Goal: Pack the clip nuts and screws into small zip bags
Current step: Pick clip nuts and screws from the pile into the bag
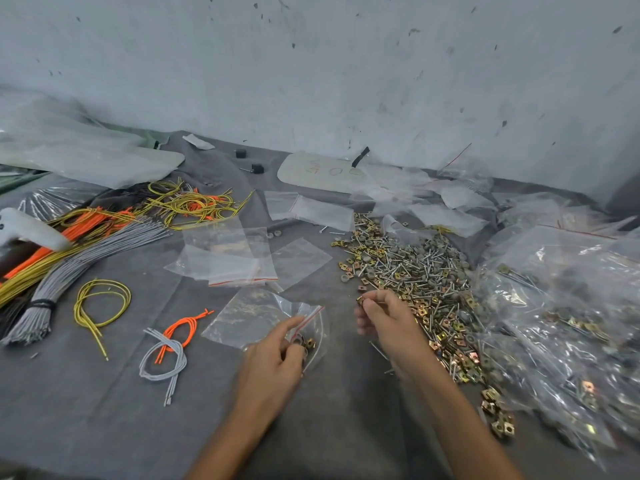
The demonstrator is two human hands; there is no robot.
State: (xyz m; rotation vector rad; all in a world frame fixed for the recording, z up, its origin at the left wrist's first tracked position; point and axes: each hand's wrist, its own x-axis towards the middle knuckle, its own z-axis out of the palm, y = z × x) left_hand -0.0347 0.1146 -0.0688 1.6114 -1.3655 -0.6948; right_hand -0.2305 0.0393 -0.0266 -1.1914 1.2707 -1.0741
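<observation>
Head view: left grip (273, 362) pinches the zip bag (249, 317) mouth; right grip (384, 322) pinches a clip nut (360, 300), hardware pile (408, 265) just beyond it on the counter (104, 410).

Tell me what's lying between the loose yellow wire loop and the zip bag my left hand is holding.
In the head view, a small tangle of orange wires and grey wires lies between the yellow loop and the zip bag.

The left hand (273, 362) and the right hand (388, 320) are bare; both slim forearms are bare too, as far as visible.
</observation>
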